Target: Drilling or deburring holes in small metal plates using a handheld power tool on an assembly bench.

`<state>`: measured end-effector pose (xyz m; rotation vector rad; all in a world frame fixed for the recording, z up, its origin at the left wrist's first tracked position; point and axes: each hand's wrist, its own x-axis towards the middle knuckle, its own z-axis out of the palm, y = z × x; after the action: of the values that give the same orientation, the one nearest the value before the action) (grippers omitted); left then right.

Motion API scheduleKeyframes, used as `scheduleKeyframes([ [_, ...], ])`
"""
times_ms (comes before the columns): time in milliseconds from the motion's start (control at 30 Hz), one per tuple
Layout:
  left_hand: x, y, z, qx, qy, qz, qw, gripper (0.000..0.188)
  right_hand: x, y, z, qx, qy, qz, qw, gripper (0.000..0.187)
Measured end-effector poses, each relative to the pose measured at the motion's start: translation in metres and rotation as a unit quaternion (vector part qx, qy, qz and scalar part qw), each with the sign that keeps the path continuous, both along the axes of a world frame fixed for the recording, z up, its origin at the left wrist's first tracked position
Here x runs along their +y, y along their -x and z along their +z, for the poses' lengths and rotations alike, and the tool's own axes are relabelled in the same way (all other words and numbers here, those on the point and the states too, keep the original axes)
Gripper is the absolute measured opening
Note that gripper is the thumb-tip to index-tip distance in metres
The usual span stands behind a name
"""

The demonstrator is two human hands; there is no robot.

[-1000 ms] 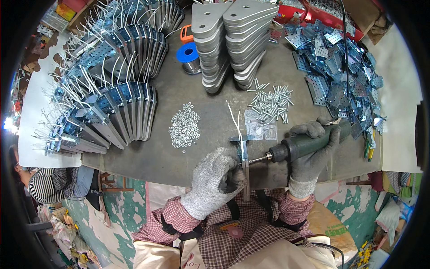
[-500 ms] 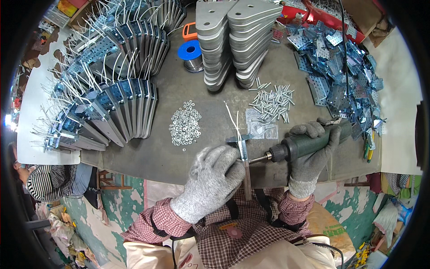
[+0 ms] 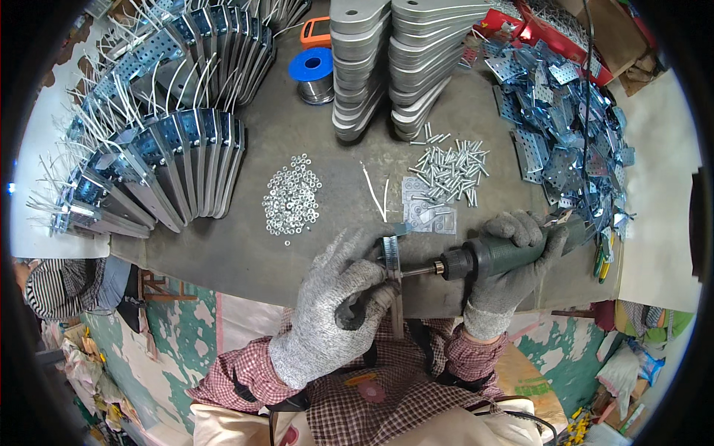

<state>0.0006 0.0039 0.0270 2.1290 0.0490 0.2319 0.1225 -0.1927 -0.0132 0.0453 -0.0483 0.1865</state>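
Observation:
My left hand (image 3: 335, 297), in a grey knit glove, grips a flat metal plate assembly (image 3: 393, 260) with a blue-silver perforated bracket and two white wires rising from its far end. The plate stands on edge near the table's front. My right hand (image 3: 513, 260), also gloved, is wrapped round a dark green power screwdriver (image 3: 513, 254) lying level and pointing left. Its bit meets the right face of the plate assembly; the contact point is too small to make out. Beyond the hands lie a heap of small nuts (image 3: 292, 197) and a pile of screws (image 3: 454, 167).
Stacked grey metal plates (image 3: 361, 67) stand at the back, beside a blue solder spool (image 3: 312, 74). Rows of wired assemblies (image 3: 178, 160) fill the left. Loose perforated brackets (image 3: 561, 134) are heaped on the right, near green-yellow handled pliers (image 3: 604, 256). A person with a striped cap (image 3: 56, 286) is at far left.
The view has shifted slightly. My left hand's fingers have turned and spread differently round the plate, with the thumb side now showing. The screwdriver stays against the plate.

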Motion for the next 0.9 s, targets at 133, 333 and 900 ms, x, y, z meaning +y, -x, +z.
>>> scheduleKeyframes([
  [133,-0.004,-0.004,0.006,-0.051,-0.034,-0.005,0.998,0.022,-0.002,-0.001,-0.002,0.025,0.013,0.003,1.0,0.031],
  [333,0.008,-0.001,0.009,-0.036,-0.102,-0.023,0.994,0.031,0.005,0.0,0.008,0.056,0.137,-0.067,0.987,0.036],
  [900,0.001,0.017,0.002,0.062,-0.113,-0.017,0.992,0.03,0.016,0.005,0.013,0.075,0.316,-0.105,0.94,0.034],
])
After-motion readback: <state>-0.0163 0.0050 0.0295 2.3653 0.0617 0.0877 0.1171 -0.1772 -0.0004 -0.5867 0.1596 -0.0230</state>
